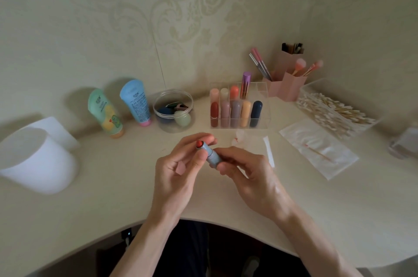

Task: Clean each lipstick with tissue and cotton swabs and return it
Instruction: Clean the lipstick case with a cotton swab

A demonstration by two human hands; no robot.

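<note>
1. Lipstick, a grey-blue tube with its red bullet exposed, is held above the middle of the tabletop, tilted with the bullet pointing to 11 o'clock.
2. The left hand pinches the upper end of the tube, just below the bullet, between thumb and fingertips.
3. The right hand grips the tube's base with curled fingers.
4. At 12 to 1 o'clock from the hands stands a clear organizer with capped lipsticks upright in its compartments, five in the front row.
5. At 3 o'clock lies a flat tissue with a red-tipped cotton swab resting on it.
6. Just behind the tissue, at 2 o'clock, is a clear box of cotton swabs.
7. A small crumpled tissue scrap with a red mark lies between the hands and the organizer.
8. At 10 to 11 o'clock a green tube, a blue tube and a round clear jar stand near the wall.
9. A pink brush holder stands behind the organizer at 1 o'clock.
</note>
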